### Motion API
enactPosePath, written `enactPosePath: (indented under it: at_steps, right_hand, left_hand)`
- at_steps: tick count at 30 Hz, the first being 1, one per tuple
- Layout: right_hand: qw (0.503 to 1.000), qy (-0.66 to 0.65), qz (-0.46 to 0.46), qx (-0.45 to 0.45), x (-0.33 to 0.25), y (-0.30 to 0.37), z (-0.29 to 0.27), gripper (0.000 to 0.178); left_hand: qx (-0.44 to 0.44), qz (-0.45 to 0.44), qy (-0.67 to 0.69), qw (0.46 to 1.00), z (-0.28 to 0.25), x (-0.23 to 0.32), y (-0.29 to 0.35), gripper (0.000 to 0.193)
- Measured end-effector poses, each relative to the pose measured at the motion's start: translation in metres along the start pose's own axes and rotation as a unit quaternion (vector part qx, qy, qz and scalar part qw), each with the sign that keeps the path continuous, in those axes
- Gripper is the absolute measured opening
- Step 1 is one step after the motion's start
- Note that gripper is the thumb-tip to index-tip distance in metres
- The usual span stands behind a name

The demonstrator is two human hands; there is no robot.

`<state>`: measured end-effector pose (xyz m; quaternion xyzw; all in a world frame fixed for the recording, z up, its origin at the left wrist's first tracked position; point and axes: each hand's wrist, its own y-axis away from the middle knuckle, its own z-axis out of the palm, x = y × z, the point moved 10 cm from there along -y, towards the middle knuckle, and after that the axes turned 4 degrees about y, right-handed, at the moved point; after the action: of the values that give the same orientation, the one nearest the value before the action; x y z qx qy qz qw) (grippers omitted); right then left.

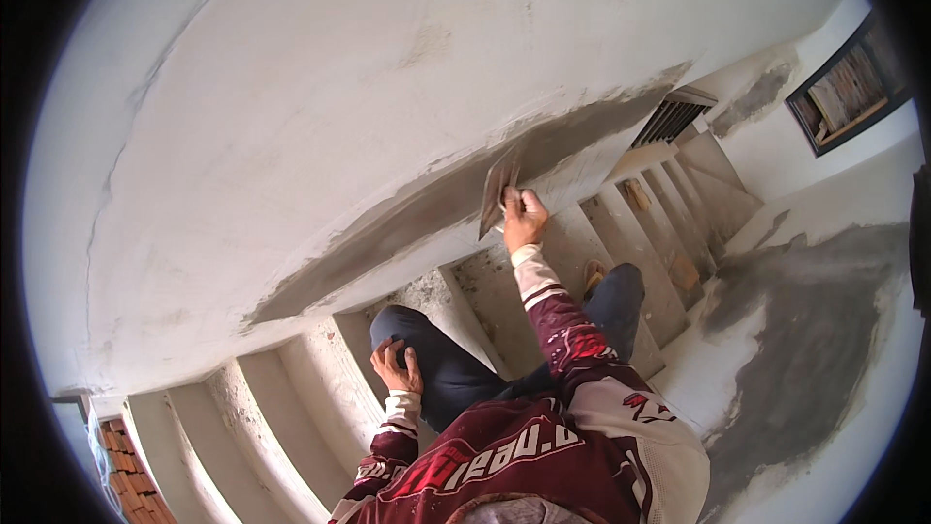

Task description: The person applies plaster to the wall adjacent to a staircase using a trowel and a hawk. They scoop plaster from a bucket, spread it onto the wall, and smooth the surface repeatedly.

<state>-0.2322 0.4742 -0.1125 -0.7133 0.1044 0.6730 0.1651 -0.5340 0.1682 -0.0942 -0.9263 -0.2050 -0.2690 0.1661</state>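
Note:
My right hand (525, 221) is closed round the handle of a plastering trowel (497, 196), its arm stretched out toward the wall. The trowel's flat blade is against or very close to a long band of darker grey plaster (388, 228) low on the white wall (291, 88). This band slants along the wall just above the stairs. My left hand (397, 366) rests on my bent left knee, fingers spread over the dark trousers, holding nothing.
Concrete stairs (320, 369) run beneath me on both sides, spattered with crumbs of mortar. A sandalled foot (593, 277) stands on a step. Grey patches (805, 340) mark the right wall. Orange bricks (133, 471) are stacked lower left; a dark-framed window (850, 88) is upper right.

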Motion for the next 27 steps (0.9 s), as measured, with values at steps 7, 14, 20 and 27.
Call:
enactPosePath:
  at_steps: [7,14,20,27]
  right_hand:
    - [0.997,0.025,-0.007,-0.069,-0.035,0.112,0.086,0.020]
    - [0.956,-0.094,-0.050,-0.272,-0.069,0.186,0.107,0.013]
    - [0.923,-0.187,0.208,-0.266,0.009,0.141,0.020,0.031]
    - [0.795,-0.390,0.414,-0.211,0.031,0.168,-0.026,0.043]
  left_hand:
    - [0.013,0.018,0.008,1.000,-0.002,0.003,0.000,0.024]
    - [0.038,0.018,0.029,0.999,-0.006,-0.003,0.005,0.023]
    - [0.061,0.027,0.042,0.997,-0.020,0.003,0.007,0.022]
    - [-0.033,0.049,0.226,0.972,0.001,0.061,0.008,0.018]
